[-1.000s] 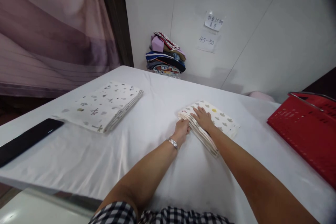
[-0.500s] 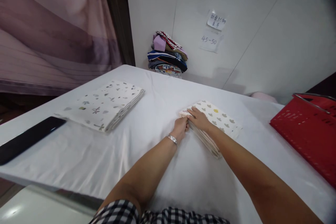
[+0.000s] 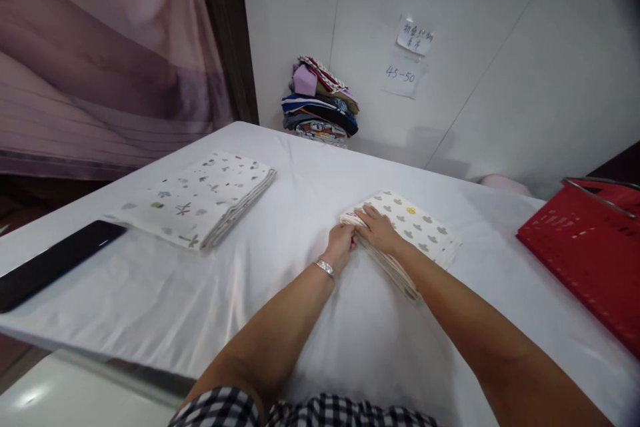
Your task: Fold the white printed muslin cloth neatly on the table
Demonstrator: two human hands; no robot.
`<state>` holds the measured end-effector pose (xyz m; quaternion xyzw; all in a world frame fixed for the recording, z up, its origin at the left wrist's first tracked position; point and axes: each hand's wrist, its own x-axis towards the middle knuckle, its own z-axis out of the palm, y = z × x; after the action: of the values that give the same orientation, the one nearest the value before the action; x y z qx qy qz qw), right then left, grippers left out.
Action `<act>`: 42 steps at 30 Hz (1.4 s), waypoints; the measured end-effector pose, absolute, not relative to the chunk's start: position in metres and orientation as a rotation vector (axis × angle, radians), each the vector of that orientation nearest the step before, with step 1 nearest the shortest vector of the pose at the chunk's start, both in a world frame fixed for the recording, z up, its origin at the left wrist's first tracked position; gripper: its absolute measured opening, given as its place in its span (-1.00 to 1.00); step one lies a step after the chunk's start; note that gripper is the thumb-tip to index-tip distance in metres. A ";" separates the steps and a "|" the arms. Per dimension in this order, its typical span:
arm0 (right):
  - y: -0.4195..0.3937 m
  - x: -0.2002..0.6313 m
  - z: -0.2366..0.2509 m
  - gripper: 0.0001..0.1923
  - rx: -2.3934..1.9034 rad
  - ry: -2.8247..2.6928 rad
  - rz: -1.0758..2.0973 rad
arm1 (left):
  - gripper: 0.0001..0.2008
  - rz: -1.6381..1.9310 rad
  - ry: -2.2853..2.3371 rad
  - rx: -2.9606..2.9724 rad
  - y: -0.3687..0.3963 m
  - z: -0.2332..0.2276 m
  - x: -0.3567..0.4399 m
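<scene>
A folded cream cloth with grey cloud prints [image 3: 417, 227] lies on the white table [image 3: 280, 260], right of centre. My left hand [image 3: 343, 243], a silver bracelet at its wrist, pinches the cloth's near left edge with curled fingers. My right hand [image 3: 377, 228] lies flat on top of the same corner, fingers spread and pressing down. A second folded cloth with small grey and green prints [image 3: 200, 199] rests apart on the left of the table.
A black flat slab [image 3: 53, 263] lies at the table's left edge. A red plastic basket [image 3: 590, 247] stands at the right. A pile of coloured fabrics [image 3: 320, 103] sits against the back wall under two paper notes [image 3: 407, 57]. A purple curtain hangs left.
Both hands have slid slightly along the cloud-print cloth toward its left corner and drawn closer together. The view shifted a little.
</scene>
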<state>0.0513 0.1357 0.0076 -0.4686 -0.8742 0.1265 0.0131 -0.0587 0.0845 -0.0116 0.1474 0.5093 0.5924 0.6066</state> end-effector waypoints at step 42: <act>0.130 0.048 0.010 -0.41 -1.422 -2.831 0.214 | -0.85 1.268 1.495 0.739 0.087 -0.019 -0.070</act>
<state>0.0482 0.1298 0.0103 -0.4476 -0.8915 0.0675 -0.0168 -0.0698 0.0866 -0.0188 0.3053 0.6181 0.5244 0.4998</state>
